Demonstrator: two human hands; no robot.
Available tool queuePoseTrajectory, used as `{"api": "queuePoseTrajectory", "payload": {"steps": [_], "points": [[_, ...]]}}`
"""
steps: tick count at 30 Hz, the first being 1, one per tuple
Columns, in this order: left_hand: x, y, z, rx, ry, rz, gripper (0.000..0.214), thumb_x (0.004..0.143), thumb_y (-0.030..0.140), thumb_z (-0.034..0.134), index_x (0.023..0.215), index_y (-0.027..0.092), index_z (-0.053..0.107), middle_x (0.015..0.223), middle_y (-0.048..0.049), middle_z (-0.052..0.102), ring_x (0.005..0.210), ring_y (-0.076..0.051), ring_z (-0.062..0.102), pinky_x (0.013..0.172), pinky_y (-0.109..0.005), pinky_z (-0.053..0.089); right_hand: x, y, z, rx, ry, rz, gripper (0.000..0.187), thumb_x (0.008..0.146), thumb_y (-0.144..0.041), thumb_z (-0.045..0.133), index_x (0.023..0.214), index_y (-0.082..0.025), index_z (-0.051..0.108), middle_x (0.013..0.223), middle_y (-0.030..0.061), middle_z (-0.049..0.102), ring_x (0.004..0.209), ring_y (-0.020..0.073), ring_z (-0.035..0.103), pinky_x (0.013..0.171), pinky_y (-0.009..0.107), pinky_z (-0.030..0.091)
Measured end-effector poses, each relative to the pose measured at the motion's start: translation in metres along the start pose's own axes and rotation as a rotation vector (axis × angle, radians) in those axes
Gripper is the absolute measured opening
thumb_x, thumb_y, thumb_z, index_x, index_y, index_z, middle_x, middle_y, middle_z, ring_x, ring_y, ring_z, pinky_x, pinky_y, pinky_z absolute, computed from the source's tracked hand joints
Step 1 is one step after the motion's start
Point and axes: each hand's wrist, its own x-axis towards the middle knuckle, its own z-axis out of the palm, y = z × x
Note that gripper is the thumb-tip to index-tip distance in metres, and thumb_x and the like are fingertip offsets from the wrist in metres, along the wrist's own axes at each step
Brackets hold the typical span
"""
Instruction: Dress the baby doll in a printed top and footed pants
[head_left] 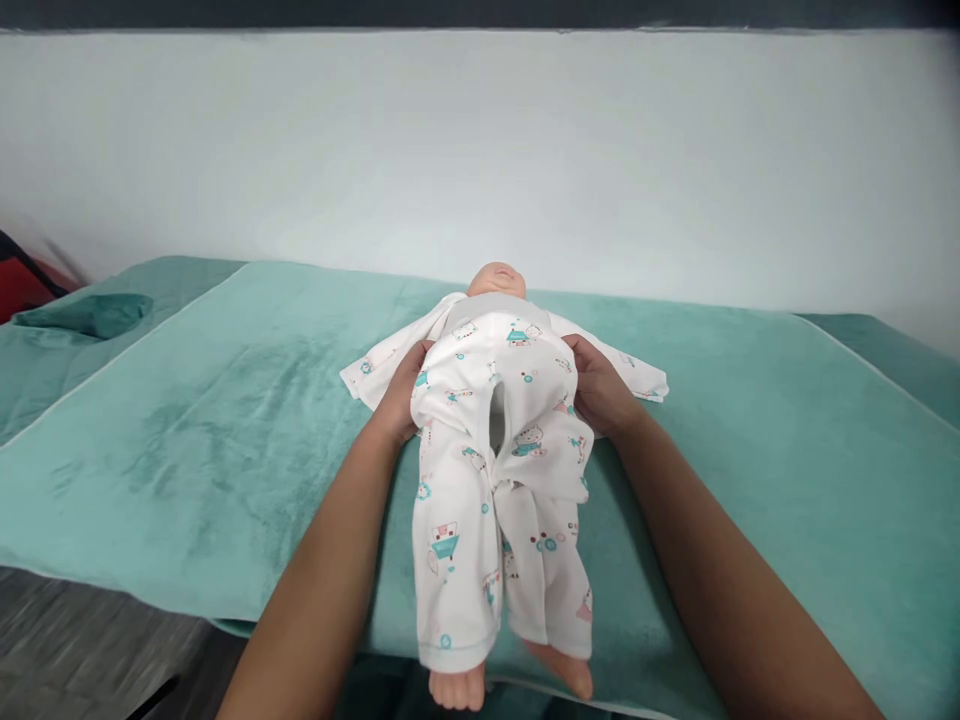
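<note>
A baby doll (499, 280) lies on its back, head away from me and feet at the near edge. White printed pants (457, 500) cover its legs up to the waist, with an open slit at the crotch. Above them shows a grey patch (489, 305) at the belly, and a white printed top (401, 340) has its sleeves spread out to both sides. My left hand (405, 395) grips the pants at the left side of the waist. At the right side my right hand (596, 385) holds the waist too, thumb on top. Both hands' other fingers are mostly hidden.
A green plush cover (225, 430) spreads under the doll, reaching a pale wall (480, 150) behind. Folded green fabric (90, 312) and a red item (22, 285) lie at the far left. Dark wood-look floor (90, 640) shows at the lower left.
</note>
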Motion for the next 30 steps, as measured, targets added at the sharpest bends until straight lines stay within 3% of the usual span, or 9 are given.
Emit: {"api": "queuePoseTrajectory", "payload": {"steps": [7,14,19,24,30], "points": [[0.001,-0.002,-0.001,0.042,0.061,0.055,0.030,0.064,0.030,0.071,0.091,0.021,0.064,0.101,-0.0031,0.072,0.113,-0.029,0.058,0.094,-0.035,0.047,0.004,0.007,-0.002,0.024,0.045,0.030,0.035,0.061,-0.023,0.080,0.091,-0.028,0.063,0.089,-0.0013,0.071,0.086,0.0226,0.065,0.075,0.037,0.053],[0.004,-0.003,-0.003,0.023,0.109,0.074,0.024,0.065,0.035,0.070,0.084,0.021,0.068,0.096,-0.0034,0.074,0.114,-0.029,0.059,0.098,-0.036,0.047,0.006,0.005,-0.002,0.046,0.020,0.096,0.031,0.063,-0.022,0.079,0.092,-0.027,0.068,0.097,0.0000,0.074,0.093,0.0227,0.067,0.082,0.038,0.053],[0.006,-0.004,-0.002,-0.051,0.138,0.000,0.029,0.067,0.037,0.071,0.089,0.019,0.070,0.090,-0.0037,0.074,0.105,-0.028,0.062,0.090,-0.036,0.050,0.011,0.005,-0.007,0.075,0.011,0.144,0.030,0.062,-0.018,0.079,0.090,-0.026,0.071,0.090,-0.0001,0.074,0.086,0.0214,0.067,0.078,0.036,0.054],[0.008,-0.006,0.001,-0.171,0.126,-0.129,0.034,0.069,0.038,0.071,0.095,0.016,0.070,0.084,-0.0041,0.074,0.089,-0.025,0.066,0.083,-0.036,0.052,0.013,0.004,-0.006,0.098,-0.008,0.152,0.028,0.063,-0.015,0.075,0.089,-0.026,0.073,0.097,0.0009,0.075,0.091,0.0232,0.067,0.082,0.037,0.055],[0.010,-0.004,0.002,-0.061,0.130,-0.092,0.027,0.067,0.026,0.071,0.092,0.017,0.072,0.092,-0.0032,0.075,0.099,-0.025,0.063,0.088,-0.033,0.050,0.015,0.008,-0.007,0.133,0.063,0.148,0.031,0.060,-0.011,0.072,0.088,-0.025,0.075,0.087,0.0007,0.074,0.086,0.0218,0.066,0.075,0.034,0.054]]}}
